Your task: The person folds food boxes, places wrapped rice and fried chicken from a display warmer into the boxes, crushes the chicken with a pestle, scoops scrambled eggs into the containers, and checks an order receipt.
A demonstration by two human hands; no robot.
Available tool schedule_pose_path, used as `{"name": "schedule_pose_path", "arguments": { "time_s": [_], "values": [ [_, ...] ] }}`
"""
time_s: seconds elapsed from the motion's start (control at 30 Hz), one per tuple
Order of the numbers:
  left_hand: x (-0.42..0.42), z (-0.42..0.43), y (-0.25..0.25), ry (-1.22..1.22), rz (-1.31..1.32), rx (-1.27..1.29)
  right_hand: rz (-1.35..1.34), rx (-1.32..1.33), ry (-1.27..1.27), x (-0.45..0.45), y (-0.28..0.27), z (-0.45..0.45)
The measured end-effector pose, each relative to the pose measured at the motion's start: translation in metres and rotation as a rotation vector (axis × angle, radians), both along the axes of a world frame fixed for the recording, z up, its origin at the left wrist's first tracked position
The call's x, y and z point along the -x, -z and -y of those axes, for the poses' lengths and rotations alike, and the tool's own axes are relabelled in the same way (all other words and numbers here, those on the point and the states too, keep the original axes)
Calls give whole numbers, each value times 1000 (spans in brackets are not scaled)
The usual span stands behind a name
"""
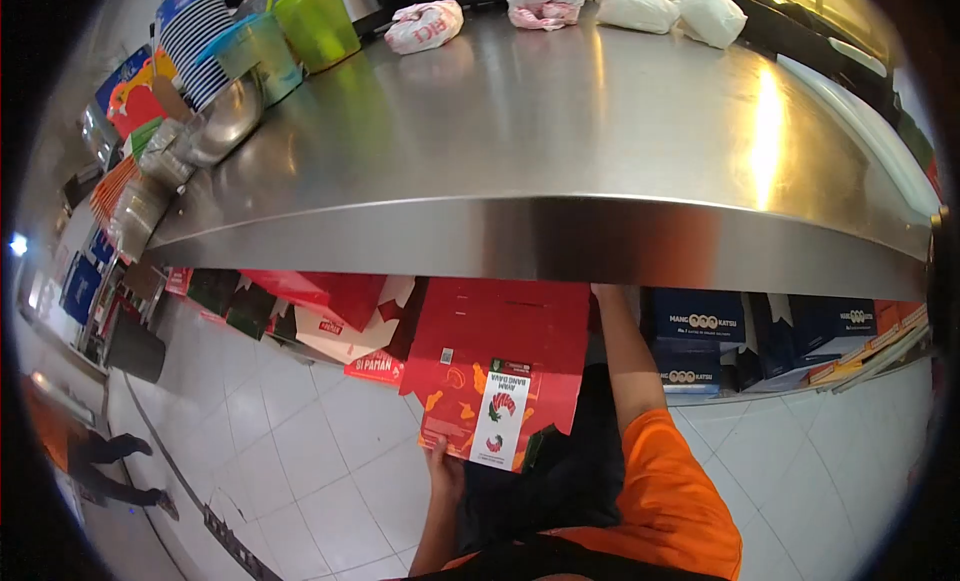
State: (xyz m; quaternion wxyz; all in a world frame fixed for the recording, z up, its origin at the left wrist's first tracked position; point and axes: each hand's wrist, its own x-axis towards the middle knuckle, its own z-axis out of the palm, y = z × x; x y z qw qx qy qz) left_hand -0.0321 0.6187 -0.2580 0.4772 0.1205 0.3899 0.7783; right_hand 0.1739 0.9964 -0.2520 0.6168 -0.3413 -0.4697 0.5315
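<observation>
The steel counter stretched across the scene, and four small wrapped bundles were lying at its far side. Below its near edge was a flat red carton, over the person's lap. The left hand was pinching the carton's near left corner. The right arm reached under the counter; its hand was hidden, so I could not tell its grip. Dark blue boxes stood to the right.

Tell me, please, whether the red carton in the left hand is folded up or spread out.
Spread out: the red carton shows as one broad, flattish sheet; the counter hides its far end.
</observation>
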Motion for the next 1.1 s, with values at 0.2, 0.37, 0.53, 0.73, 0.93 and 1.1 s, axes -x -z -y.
{"name": "schedule_pose_path", "arguments": {
  "time_s": [0.2, 0.37, 0.53, 0.73, 0.93, 1.1],
  "values": [
    [38, 29, 7, -35, -69, -14, 89, 323, -87, 6, -71, 63],
    [43, 59, -22, -40, -137, -37, -250, 264, -177, -32, -86, 132],
    [72, 59, -58, -6, -212, -215, -673, 245, -114, -61, -92, 196],
    [125, 32, -64, 121, -472, -458, -1009, 359, -212, -76, -50, 251],
    [132, 14, -40, 191, -526, -776, -867, 414, -318, -95, -12, 292],
    [110, 13, -83, 105, 70, -648, -1098, 310, 213, -173, 19, 273]
  ]
}}
